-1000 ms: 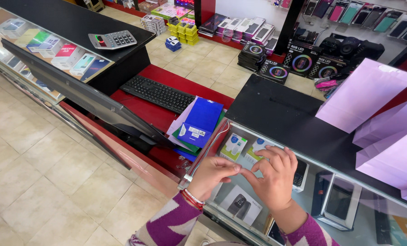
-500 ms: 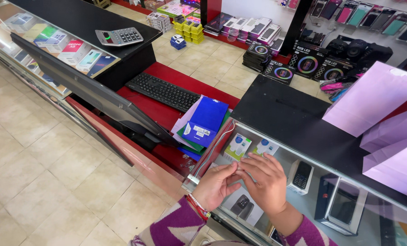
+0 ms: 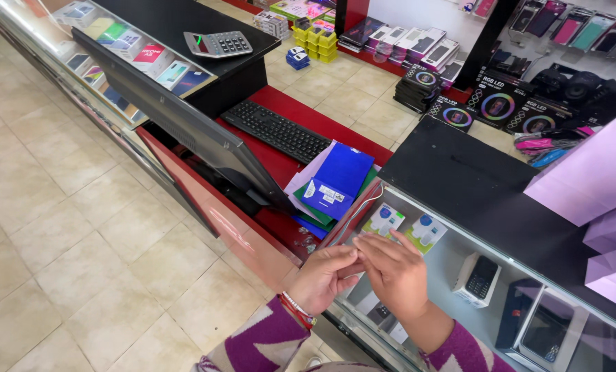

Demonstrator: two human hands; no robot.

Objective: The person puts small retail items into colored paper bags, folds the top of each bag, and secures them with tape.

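Both hands, left hand (image 3: 325,275) and right hand (image 3: 392,272), meet fingertip-to-fingertip over the glass counter (image 3: 452,265)

Setting: small retail shop for mobile phones and accessories. Evidence: long glass-topped display counter (image 3: 459,275) holding boxed handsets; grey desk calculator (image 3: 218,43), black computer keyboard (image 3: 277,129) and dark flat monitor (image 3: 184,127) at a till position; black boxes picturing ring lights (image 3: 497,109); stacked phone cartons (image 3: 418,52) on the beige tiled floor (image 3: 66,227).
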